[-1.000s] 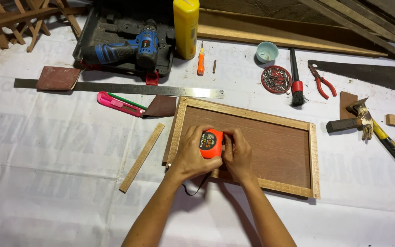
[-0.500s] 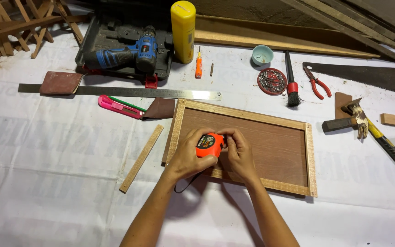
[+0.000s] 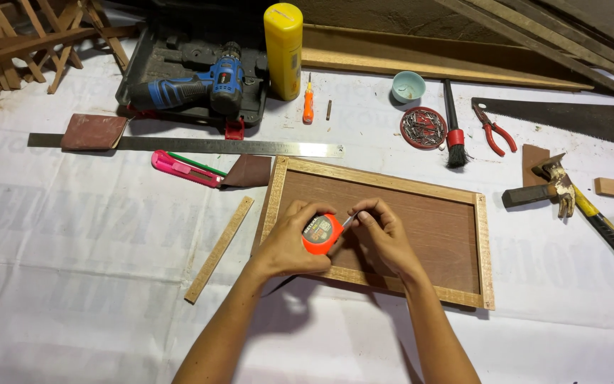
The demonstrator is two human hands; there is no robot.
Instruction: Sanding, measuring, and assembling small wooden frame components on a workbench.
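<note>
Two hands over your wooden frame (image 3: 381, 229): left hand (image 3: 289, 242) wraps the orange tape measure (image 3: 321, 235), right hand (image 3: 381, 235) pinches its blade tip just beside, frame's length running rightward.

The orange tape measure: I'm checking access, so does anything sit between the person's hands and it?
Nothing visible does. The left hand already wraps the round orange tape measure, and the right hand pinches the metal tape tip right beside it, over the brown wooden framed panel.
</note>
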